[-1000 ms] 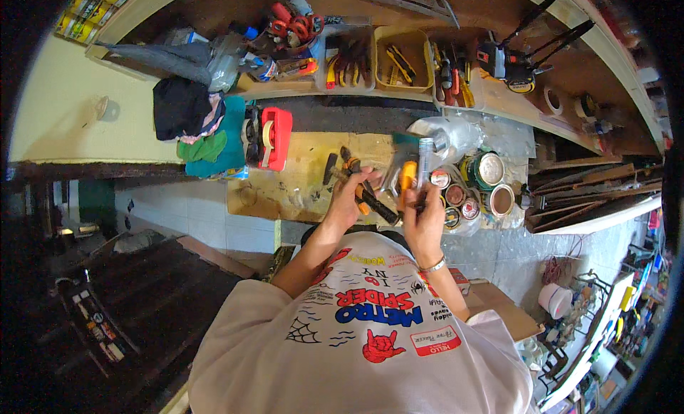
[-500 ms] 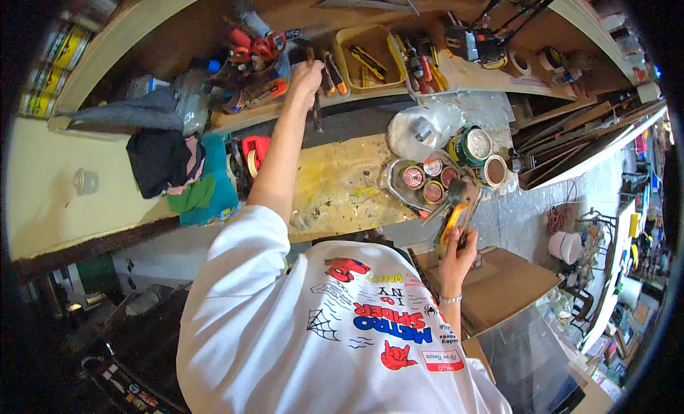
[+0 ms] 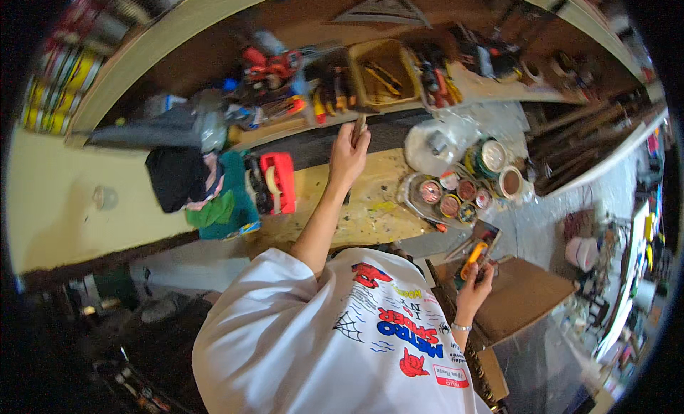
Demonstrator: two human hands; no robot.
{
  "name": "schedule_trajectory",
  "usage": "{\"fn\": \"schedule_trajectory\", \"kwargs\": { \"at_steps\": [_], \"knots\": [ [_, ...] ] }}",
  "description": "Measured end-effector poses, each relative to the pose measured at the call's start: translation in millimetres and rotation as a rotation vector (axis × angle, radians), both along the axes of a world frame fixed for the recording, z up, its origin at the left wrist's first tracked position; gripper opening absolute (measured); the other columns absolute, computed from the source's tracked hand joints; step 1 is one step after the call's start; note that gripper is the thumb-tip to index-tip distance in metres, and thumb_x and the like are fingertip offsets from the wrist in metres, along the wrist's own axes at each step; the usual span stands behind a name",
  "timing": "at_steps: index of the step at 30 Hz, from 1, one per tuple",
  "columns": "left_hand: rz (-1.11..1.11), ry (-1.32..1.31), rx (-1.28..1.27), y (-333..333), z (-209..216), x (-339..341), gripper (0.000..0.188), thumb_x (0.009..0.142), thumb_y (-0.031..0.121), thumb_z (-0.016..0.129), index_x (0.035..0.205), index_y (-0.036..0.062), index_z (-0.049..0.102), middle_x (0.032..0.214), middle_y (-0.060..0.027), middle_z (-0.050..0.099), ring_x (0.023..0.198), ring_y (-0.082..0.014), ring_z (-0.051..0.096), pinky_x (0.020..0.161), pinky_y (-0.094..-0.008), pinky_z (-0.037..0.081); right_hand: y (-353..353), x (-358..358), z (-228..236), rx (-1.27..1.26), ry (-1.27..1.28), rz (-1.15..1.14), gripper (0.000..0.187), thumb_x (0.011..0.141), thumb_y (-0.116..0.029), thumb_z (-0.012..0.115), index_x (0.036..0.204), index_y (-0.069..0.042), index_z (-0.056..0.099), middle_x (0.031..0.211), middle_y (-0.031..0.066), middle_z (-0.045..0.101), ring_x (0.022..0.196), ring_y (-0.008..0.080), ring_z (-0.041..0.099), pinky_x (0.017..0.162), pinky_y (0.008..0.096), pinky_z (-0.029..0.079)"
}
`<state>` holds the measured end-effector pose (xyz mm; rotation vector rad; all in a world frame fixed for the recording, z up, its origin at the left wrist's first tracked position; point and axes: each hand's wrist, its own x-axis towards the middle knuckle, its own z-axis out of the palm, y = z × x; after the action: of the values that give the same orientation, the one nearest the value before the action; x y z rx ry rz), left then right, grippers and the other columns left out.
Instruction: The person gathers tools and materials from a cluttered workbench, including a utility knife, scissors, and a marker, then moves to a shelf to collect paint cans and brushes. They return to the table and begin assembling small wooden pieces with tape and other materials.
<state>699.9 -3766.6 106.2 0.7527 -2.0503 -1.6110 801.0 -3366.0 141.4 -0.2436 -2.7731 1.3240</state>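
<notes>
My left hand [image 3: 348, 157] is closed round a slim brown tool [image 3: 361, 120], just in front of the shelf edge. Motion blur hides the tool's kind. Beyond it on the shelf sit a bin of orange-and-black handled tools [image 3: 335, 93] and a yellow tray [image 3: 388, 100] with a yellow cutter [image 3: 383, 78] inside. At the right, in front of the bench, my right hand [image 3: 475, 291] grips a yellow-handled tool [image 3: 472, 259]. A flat dark piece with a pale edge [image 3: 486, 236] shows beside that handle; whether it belongs to the same tool I cannot tell.
Several small round tins [image 3: 449, 205] stand in a clear tray on the paint-stained bench [image 3: 342, 218]. Open paint cans [image 3: 510, 182] and a plastic-wrapped container [image 3: 431, 147] are close by. A red tape dispenser [image 3: 283, 182] and cloths [image 3: 171, 179] lie left. A cardboard box [image 3: 524, 300] stands right.
My left hand has come back from the tool bin toward me and to the right, bringing the slim brown tool. My right hand has moved lower with the yellow-handled tool, away from the tins.
</notes>
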Motion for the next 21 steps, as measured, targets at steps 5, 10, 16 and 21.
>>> {"fn": "schedule_trajectory", "kwargs": {
  "at_steps": [5,10,16,21],
  "knots": [
    [0.217,0.203,-0.128,-100,62,20,0.023,0.100,0.023,0.058,0.103,0.0011,0.056,0.077,-0.0026,0.055,0.071,-0.0117,0.052,0.066,-0.0306,0.044,-10,-4,-4,-0.188,-0.032,0.085,0.021,0.102,-0.020,0.058,0.098,0.000,0.052,0.083,0.0076,0.058,0.072,0.0146,0.053,0.067,0.0297,0.047],
    [0.450,0.351,-0.246,-249,105,50,0.026,0.103,0.026,0.051,0.102,0.0004,0.054,0.075,-0.0048,0.058,0.069,-0.0156,0.055,0.067,-0.0321,0.046,-21,-11,-3,-0.118,-0.006,0.229,0.023,0.102,-0.019,0.057,0.091,0.000,0.047,0.075,0.0065,0.052,0.067,0.0141,0.049,0.062,0.0294,0.043],
    [0.757,0.236,-0.453,-393,102,32,0.026,0.101,0.021,0.052,0.114,-0.0005,0.058,0.104,-0.0171,0.068,0.090,-0.0330,0.065,0.081,-0.0401,0.050,-41,-25,24,-0.078,-0.042,0.311,0.024,0.101,-0.019,0.057,0.091,0.000,0.048,0.073,0.0076,0.052,0.066,0.0145,0.048,0.060,0.0303,0.041],
    [0.732,0.225,-0.442,-424,97,4,0.029,0.098,0.019,0.056,0.118,-0.0007,0.055,0.110,-0.0175,0.065,0.094,-0.0325,0.064,0.084,-0.0404,0.050,-42,-17,27,-0.067,0.015,0.298,0.024,0.102,-0.020,0.057,0.092,0.000,0.049,0.075,0.0071,0.052,0.066,0.0143,0.046,0.060,0.0304,0.041]
  ]
}}
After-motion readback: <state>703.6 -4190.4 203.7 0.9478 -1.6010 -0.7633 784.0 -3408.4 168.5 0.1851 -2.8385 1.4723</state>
